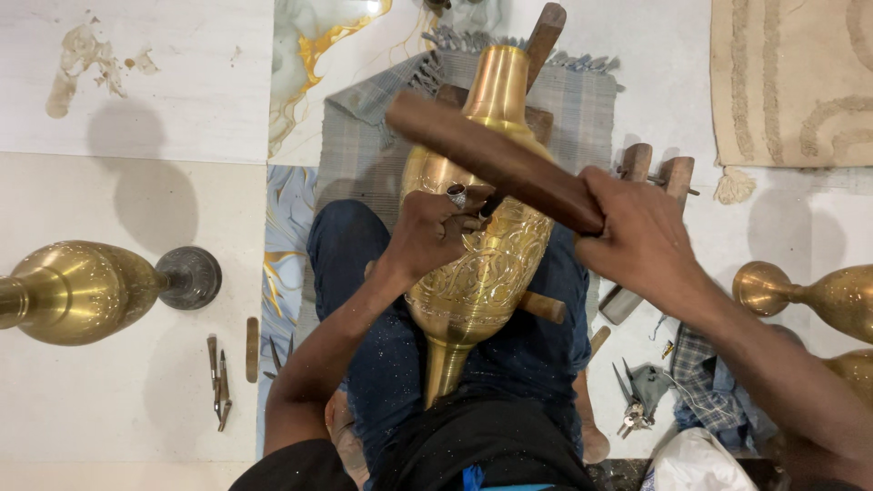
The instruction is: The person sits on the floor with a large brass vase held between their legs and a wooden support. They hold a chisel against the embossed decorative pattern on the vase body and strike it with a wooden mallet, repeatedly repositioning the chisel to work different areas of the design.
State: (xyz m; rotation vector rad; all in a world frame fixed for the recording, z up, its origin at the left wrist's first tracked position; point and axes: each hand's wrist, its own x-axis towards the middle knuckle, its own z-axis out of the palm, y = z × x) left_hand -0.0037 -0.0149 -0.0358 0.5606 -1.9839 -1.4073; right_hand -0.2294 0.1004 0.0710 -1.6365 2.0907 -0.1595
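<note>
1. Far left, a brass vase (77, 291) lies on its side on the tiled floor (136, 100), well apart from you. Just right of it, a few thin metal chisels (220, 382) lie loose.
2. Your left hand (427, 232), a ring on one finger, presses a small punch (491, 205) against the engraved brass vase (477, 245). The grip looks pinched narrow around the punch, though your fingers hide most of it.
3. The engraved vase lies across your lap, neck pointing away from you over a striped cloth (373, 136), with wooden props beneath it.
4. Your right hand (637, 236) is closed firmly on one end of a dark wooden mallet (496, 159), which slants above the punch.
5. Risk: a strike landing off the punch could hit your left fingers or dent the pattern. The round vase could also roll on its props.
6. Right, pliers (637, 400) and more brass vases (818, 295) rest on the floor.
</note>
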